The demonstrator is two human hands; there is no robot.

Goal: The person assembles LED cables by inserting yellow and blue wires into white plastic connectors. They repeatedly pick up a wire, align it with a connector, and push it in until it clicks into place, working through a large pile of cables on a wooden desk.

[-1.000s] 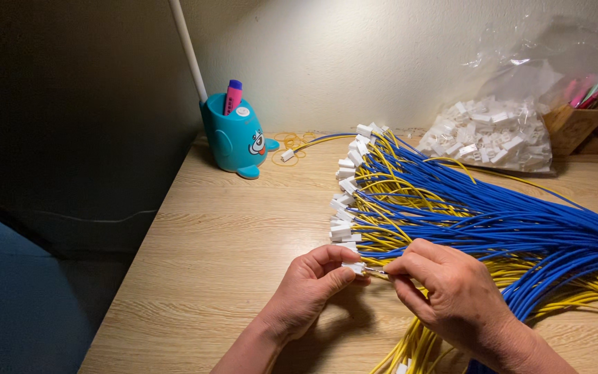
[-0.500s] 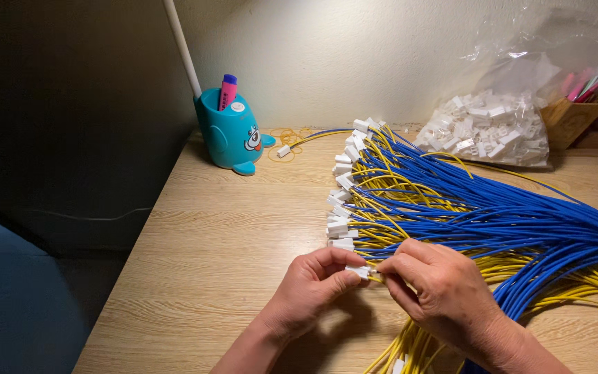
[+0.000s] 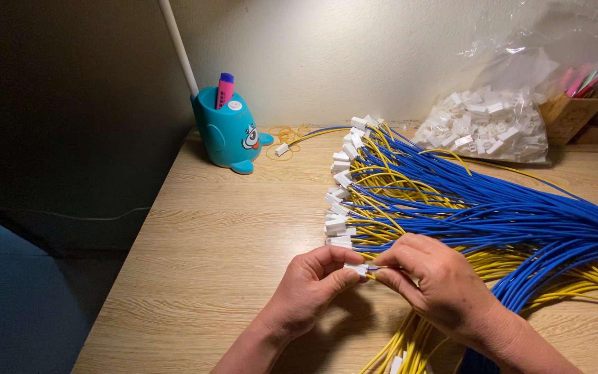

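Observation:
My left hand (image 3: 313, 287) pinches a small white plastic connector (image 3: 356, 269) between thumb and fingers, low on the wooden table (image 3: 230, 242). My right hand (image 3: 434, 284) meets it from the right, gripping thin blue and yellow wires (image 3: 376, 269) at the connector's end. Just above the hands lies a large bundle of blue and yellow wires (image 3: 493, 215), with a row of white connectors (image 3: 340, 201) on its left ends. More yellow wires (image 3: 410, 343) trail down under my right wrist.
A teal animal-shaped pen holder (image 3: 228, 131) with a pink marker stands at the back left by a white pole (image 3: 178, 45). A clear bag of white connectors (image 3: 486, 125) sits at the back right beside a wooden box (image 3: 576, 114). Rubber bands (image 3: 282, 135) lie near the wall.
The view has shifted slightly. Both hands stay together at the same spot, with the connector and wire ends held between the fingertips.

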